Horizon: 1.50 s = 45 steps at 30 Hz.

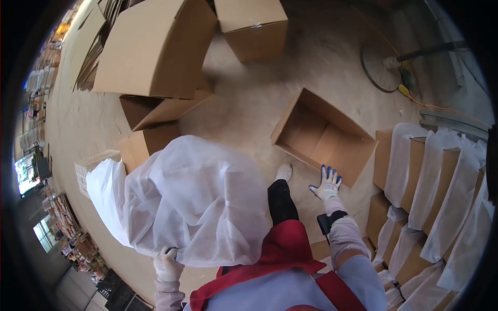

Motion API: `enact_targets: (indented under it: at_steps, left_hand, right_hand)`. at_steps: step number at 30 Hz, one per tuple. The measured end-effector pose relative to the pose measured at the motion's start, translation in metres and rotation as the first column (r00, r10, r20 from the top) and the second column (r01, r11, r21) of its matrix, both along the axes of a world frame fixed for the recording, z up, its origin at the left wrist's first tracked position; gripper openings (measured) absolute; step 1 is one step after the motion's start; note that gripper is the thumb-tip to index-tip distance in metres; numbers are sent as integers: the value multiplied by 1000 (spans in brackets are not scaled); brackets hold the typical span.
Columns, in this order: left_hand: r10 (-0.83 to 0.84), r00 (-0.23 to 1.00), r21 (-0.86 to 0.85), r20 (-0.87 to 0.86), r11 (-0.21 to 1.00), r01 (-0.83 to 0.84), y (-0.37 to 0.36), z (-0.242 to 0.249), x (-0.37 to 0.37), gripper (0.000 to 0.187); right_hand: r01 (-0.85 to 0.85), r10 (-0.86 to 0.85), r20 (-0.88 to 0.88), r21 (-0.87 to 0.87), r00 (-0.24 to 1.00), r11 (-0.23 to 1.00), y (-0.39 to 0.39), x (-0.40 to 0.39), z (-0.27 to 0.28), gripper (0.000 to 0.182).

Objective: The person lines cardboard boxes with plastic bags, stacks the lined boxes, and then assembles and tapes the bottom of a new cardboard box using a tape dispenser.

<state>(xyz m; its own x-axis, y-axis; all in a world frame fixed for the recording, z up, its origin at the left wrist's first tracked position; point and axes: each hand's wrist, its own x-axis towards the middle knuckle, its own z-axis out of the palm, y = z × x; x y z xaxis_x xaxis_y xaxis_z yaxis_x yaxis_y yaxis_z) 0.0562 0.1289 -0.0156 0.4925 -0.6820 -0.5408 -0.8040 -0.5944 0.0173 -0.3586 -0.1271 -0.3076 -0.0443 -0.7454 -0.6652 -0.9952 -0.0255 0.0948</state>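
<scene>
A large sheer white liner billows in front of my body on the left. My left hand, in a white glove, is closed on its near edge. My right hand wears a white glove with blue fingertips and is spread, empty, right at the near rim of an open cardboard box. That box stands on the floor, and its bare inside faces up.
Large cardboard boxes are stacked at the upper left, with another box beside them. Along the right, several boxes have white liners draped over their edges. A round-based stand and an orange cord lie at the upper right.
</scene>
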Motion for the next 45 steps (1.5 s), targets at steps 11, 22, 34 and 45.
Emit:
enact_targets:
  at_steps: [11, 22, 34, 45]
  left_hand:
    - [-574, 807, -271, -139, 806, 526, -139, -58, -31, 15]
    - [-833, 547, -338, -89, 541, 770, -200, -257, -30, 12]
    - [-633, 700, 7, -330, 740, 672, -190, -356, 7, 28]
    - [-276, 459, -109, -844, 927, 358, -190, -396, 18, 40]
  right_hand:
    - [-192, 192, 52, 5, 980, 981, -110, -57, -11, 34]
    - [623, -383, 662, -164, 644, 765, -86, -188, 151, 26]
    - [673, -298, 749, -254, 591, 695, 46, -50, 419, 38]
    - [504, -479, 636, 161, 605, 849, -43, 110, 349, 33]
